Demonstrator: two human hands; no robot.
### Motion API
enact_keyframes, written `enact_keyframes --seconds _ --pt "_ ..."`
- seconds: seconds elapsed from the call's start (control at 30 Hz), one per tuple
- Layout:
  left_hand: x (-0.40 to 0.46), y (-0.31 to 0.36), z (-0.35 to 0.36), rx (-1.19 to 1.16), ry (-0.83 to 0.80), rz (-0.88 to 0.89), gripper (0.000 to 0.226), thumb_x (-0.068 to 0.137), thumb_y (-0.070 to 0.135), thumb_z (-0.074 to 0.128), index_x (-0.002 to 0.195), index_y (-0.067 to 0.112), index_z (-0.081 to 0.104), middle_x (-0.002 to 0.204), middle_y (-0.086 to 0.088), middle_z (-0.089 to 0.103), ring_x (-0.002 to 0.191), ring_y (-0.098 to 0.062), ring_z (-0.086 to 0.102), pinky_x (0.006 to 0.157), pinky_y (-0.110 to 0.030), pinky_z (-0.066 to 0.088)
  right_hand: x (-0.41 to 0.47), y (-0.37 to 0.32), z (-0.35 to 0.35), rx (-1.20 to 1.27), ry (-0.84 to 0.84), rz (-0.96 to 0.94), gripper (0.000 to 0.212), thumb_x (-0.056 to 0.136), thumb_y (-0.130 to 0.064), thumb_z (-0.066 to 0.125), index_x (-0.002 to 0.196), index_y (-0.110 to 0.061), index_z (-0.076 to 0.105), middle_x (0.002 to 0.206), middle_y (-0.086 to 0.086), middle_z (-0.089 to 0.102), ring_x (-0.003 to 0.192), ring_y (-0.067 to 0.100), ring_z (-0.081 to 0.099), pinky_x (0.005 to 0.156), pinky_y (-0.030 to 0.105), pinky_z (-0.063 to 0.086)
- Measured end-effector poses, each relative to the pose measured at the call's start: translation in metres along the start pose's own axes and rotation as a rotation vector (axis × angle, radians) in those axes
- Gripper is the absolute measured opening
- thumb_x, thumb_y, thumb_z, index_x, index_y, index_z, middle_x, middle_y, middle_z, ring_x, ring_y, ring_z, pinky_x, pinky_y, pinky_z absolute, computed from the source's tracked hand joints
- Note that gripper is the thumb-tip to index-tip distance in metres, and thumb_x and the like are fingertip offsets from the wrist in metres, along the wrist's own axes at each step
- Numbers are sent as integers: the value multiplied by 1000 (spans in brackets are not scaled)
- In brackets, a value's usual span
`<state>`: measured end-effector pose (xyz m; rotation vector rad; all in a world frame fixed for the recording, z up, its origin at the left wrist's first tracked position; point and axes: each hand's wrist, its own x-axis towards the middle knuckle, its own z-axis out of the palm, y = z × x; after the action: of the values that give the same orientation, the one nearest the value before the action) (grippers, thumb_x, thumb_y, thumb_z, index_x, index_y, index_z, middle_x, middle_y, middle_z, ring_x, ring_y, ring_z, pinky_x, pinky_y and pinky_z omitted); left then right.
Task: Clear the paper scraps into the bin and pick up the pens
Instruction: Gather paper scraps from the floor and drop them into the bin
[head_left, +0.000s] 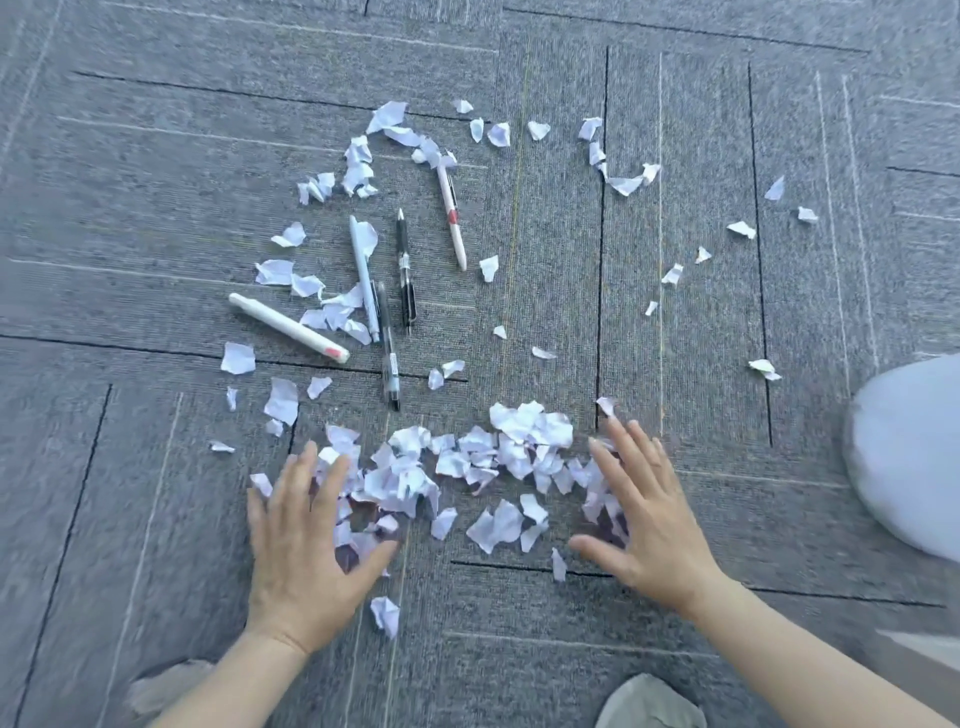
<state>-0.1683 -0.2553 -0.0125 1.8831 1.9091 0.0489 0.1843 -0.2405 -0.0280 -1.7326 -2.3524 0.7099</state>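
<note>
Being corralled between the flat, spread-fingered left hand (301, 540) and right hand (649, 514) on the carpet (675, 312), the paper scraps (467, 467) are heaped centrally, while five pens (387, 312) are lying beyond, nearer the left.

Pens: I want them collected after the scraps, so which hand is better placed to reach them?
Left. The left hand lies below the pens, which sit left of centre; the right hand is farther across.

Grey carpet floor (675, 260) under me. Paper scraps (483, 457) heaped between my hands, more scattered beyond. Five pens (387, 291) beyond my left hand (306, 545).
</note>
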Motion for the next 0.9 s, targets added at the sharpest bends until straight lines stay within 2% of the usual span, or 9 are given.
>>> enact_keyframes --seconds 0.13,0.27,0.5,0.57,0.63,0.7,0.73,0.8,0.9 --pt "-12 8 14 -33 -27 -17 102 70 78 40 150 22 9 159 -12 7 147 -26 4 113 -61 7 10 -22 15 -74 -57 -95 104 79 -74 54 156 -21 9 164 12 2 151 31 -1 120 52 12" --pt "2 35 22 55 -63 239 113 68 75 51 151 16 3 160 -13 -2 147 -29 -1 115 -54 9 37 -40 22 -114 -99 -273 107 78 -76 54 155 -17 10 163 16 0 150 35 0 119 54 16" --pt "47 31 10 269 -75 422 108 71 81 40 151 23 -3 159 -14 -5 146 -30 -3 115 -54 9 79 -46 15 -303 -193 -354 104 83 -80 38 155 -21 -8 163 16 -8 150 32 -9 121 46 -1" --pt "57 36 13 263 -103 496 104 76 78 38 152 17 2 159 -12 2 147 -27 2 117 -50 10 87 -50 19 -282 -212 -385 97 88 -73 38 156 -16 1 164 14 1 151 29 -2 122 42 0" --pt "64 49 15 236 -82 494 96 79 73 40 148 10 19 152 -10 28 139 -26 26 114 -44 22 93 -55 20 -235 -129 -405 80 92 -59 46 151 -8 30 156 14 33 144 31 27 119 45 22" --pt "71 58 17 213 -9 500 76 82 62 42 136 9 38 127 -7 52 114 -25 49 96 -39 41 98 -56 20 -233 20 -466 50 93 -43 54 127 -6 58 126 12 61 114 30 54 97 45 47" --pt "74 61 19 200 35 532 63 83 56 42 126 11 46 113 -6 57 100 -25 54 84 -38 46 98 -56 19 -242 68 -493 36 93 -35 54 114 -7 64 112 10 64 98 28 58 82 41 51" --pt "81 63 21 177 114 620 37 86 43 45 103 12 55 92 -5 59 79 -25 55 65 -37 49 96 -57 18 -251 97 -495 21 91 -24 52 96 -9 65 90 7 63 74 25 58 58 35 48" --pt "91 67 22 151 149 701 9 86 22 51 84 14 48 70 -5 54 60 -24 54 48 -37 47 91 -65 18 -200 54 -349 15 87 -15 46 83 -10 59 70 4 55 49 23 54 35 29 33"
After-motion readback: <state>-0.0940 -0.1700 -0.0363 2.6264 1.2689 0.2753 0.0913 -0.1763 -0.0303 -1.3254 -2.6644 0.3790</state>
